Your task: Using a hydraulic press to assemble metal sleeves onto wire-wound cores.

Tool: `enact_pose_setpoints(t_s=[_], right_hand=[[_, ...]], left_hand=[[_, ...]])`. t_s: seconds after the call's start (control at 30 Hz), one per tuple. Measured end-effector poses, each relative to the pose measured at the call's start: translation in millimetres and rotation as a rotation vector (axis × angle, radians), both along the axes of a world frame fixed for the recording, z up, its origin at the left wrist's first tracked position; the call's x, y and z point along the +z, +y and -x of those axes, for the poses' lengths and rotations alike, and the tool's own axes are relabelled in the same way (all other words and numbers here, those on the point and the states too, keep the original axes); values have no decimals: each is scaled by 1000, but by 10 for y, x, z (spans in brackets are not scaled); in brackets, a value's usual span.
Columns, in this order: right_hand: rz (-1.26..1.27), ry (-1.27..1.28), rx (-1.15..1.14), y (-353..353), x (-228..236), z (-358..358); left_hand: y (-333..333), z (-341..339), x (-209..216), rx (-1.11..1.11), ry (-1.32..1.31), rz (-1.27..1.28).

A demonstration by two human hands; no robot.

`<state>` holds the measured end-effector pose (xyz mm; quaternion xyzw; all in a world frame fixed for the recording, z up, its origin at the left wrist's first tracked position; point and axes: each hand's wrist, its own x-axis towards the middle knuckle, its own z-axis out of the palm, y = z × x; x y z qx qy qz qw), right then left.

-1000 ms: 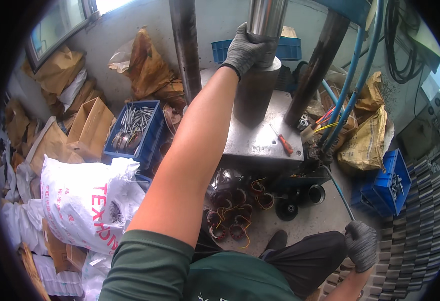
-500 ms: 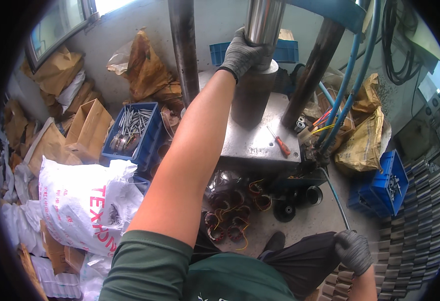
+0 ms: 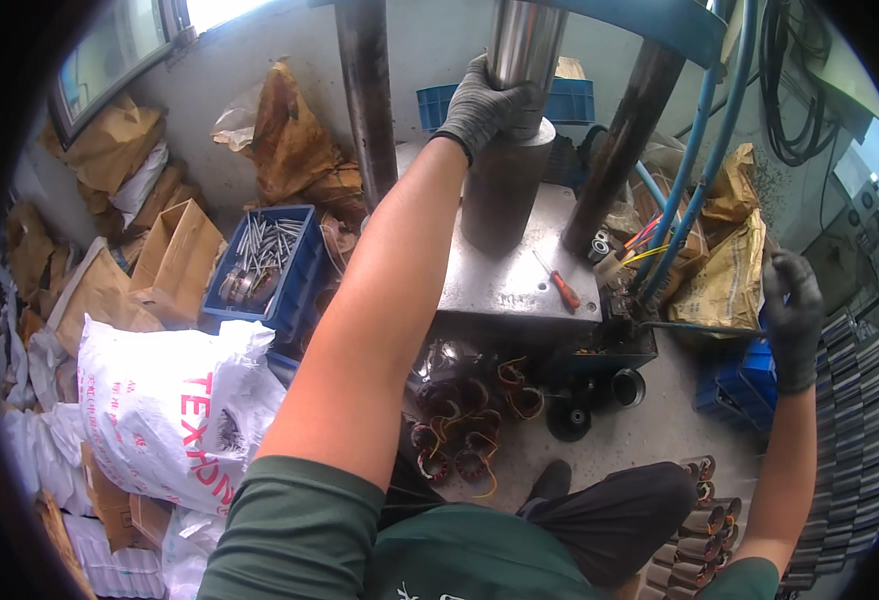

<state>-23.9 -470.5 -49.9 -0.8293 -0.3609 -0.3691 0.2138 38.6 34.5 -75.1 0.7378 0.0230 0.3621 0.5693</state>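
My left hand (image 3: 489, 103), in a grey knit glove, is wrapped round the lower end of a shiny metal cylinder (image 3: 526, 45). That cylinder stands upright over a wider dark cylinder (image 3: 500, 205) with a pale rim, on the steel plate (image 3: 439, 285) of a press. My right hand (image 3: 794, 315), also gloved, is raised at the right with its fingers loosely bent and apart. A thin metal lever (image 3: 709, 328) runs level from the press to the palm side of that hand; no finger visibly closes round it. A red-handled screwdriver (image 3: 564, 291) lies on the plate.
Dark press columns (image 3: 367, 110) and blue hoses (image 3: 701, 150) flank the work. Wound copper coils (image 3: 469, 455) lie on the floor below. A blue crate (image 3: 294, 275) of metal rods and a white sack (image 3: 159, 410) stand left. Stacked metal parts (image 3: 839, 440) fill the right.
My right hand has risen from beside my knee, and the lever has swung up from slanting downward to level. My left hand stays on the shiny cylinder.
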Motion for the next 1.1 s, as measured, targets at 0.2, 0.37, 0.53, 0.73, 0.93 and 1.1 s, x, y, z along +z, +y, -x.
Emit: enact_pose_setpoints(t_s=[0.2, 0.37, 0.53, 0.73, 0.93, 1.1], right_hand=[[54, 85, -12, -11, -63, 390], [332, 634, -48, -314, -624, 1335], [735, 970, -149, -228, -623, 1593], [510, 891, -123, -179, -546, 1471], [364, 709, -61, -267, -682, 1538], [488, 803, -116, -441, -1041, 1777]], left_hand=[[3, 91, 10, -46, -62, 27], [-19, 83, 21, -62, -114, 65], [-14, 86, 39, -36, -76, 44], [-42, 97, 41, -10, -52, 31], [114, -83, -27, -33, -72, 32], [80, -182, -8, -62, -51, 78]])
